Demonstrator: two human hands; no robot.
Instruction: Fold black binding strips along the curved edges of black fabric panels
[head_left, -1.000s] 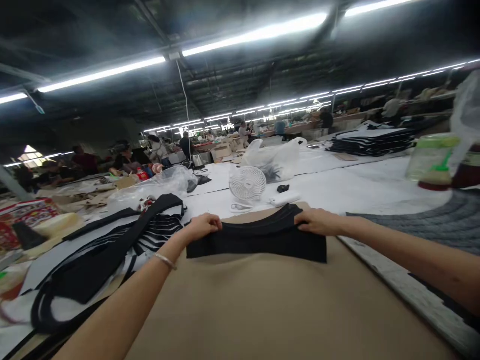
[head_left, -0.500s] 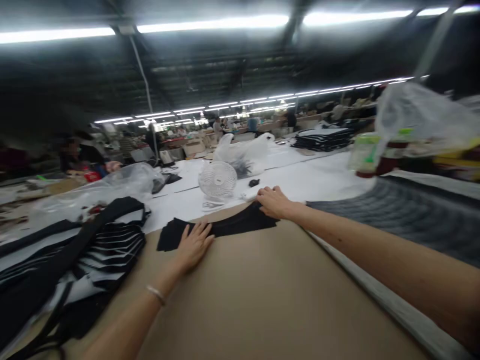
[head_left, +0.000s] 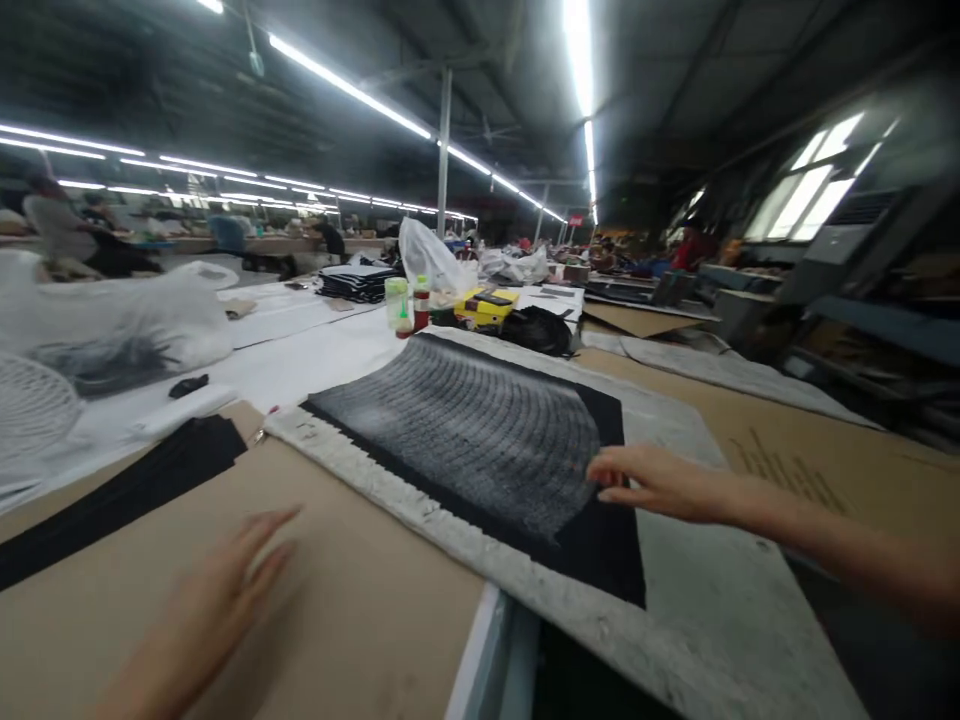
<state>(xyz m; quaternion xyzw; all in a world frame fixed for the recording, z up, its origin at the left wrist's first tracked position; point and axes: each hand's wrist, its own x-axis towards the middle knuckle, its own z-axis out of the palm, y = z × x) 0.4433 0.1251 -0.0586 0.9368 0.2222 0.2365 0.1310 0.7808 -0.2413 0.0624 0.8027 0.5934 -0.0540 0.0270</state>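
Taking the middle of the view as the clock's centre, the person's right hand (head_left: 645, 482) is out at four o'clock, at the right end of a fanned row of overlapping dark fabric pieces (head_left: 465, 445). Its thumb and fingers are slightly apart, with nothing visibly gripped; whether the fingertips touch the top piece or hover just above it cannot be told. The left hand (head_left: 214, 600), blurred, is near eight o'clock over a tan board (head_left: 367, 610), fingers and thumb parted and holding nothing. The two hands are well apart.

The fanned pieces lie just below centre, towards six o'clock, on a worn grey board (head_left: 712, 645) beside the tan one. A black fabric piece (head_left: 142, 490) lies on the tan board between eight and nine o'clock, with neither hand on it.

The step in hand looks like a reach to the row for a piece. Such a pick-up would call for the right thumb and fingers to close on one layer's edge and part it from its neighbours without dragging the overlapped row askew.

Beyond, a white plastic bag (head_left: 142, 325) sits towards nine o'clock, a stack of dark pieces (head_left: 358, 283) at ten, and a yellow box (head_left: 484, 310) near twelve.
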